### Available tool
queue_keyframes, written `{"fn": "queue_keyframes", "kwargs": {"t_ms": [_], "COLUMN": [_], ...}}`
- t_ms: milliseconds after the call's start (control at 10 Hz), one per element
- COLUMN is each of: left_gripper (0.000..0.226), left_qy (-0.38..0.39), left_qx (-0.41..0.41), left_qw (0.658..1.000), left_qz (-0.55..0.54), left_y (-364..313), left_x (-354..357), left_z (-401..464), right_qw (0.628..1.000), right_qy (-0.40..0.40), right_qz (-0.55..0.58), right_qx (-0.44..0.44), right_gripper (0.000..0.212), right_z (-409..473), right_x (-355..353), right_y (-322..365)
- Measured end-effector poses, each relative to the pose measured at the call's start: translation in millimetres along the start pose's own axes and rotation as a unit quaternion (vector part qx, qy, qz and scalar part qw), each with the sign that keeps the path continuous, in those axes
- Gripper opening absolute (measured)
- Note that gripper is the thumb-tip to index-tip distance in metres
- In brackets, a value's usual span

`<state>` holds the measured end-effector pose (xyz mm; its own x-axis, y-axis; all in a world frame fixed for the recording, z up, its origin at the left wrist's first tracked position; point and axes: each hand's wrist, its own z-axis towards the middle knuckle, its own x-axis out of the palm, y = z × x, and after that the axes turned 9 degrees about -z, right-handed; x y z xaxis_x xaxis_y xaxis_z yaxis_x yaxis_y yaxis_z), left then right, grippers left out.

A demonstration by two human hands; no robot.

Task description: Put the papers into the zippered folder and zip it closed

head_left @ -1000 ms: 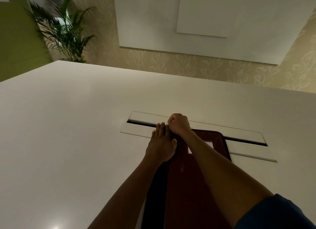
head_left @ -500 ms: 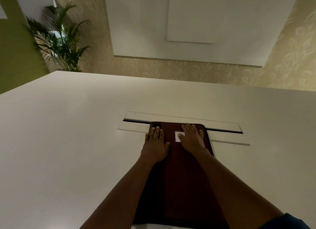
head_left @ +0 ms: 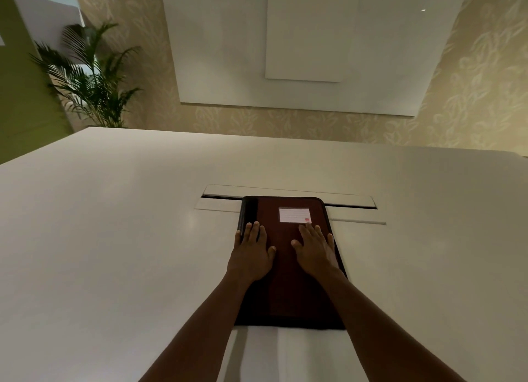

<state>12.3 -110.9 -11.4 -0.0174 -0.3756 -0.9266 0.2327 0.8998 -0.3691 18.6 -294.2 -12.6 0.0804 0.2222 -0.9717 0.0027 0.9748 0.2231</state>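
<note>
Now flat at frame centre on pale table (head_left: 114,239): dark red zippered folder (head_left: 285,281). Left hand (head_left: 251,253), right hand (head_left: 315,251) spread, pressing cover. Risk: sliding under uneven push; zipper closure unverifiable.

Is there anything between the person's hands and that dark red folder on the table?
Nothing visible. The left hand and the right hand both lie flat, fingers straight, directly on the cover of the zippered folder, just below its white label. No papers show outside it.
</note>
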Motion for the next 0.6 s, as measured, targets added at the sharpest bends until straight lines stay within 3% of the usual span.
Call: {"fn": "queue_keyframes", "kwargs": {"t_ms": [600], "left_gripper": [0.071], "left_qy": [-0.039], "left_qx": [0.007], "left_qw": [0.999], "left_qz": [-0.007], "left_y": [-15.2], "left_x": [3.3], "left_z": [-34.1], "right_qw": [1.000], "right_qy": [-0.022], "right_qz": [-0.014], "right_qx": [0.010], "right_gripper": [0.059], "right_z": [-43.6], "right_x": [-2.4], "right_y": [-0.9]}}
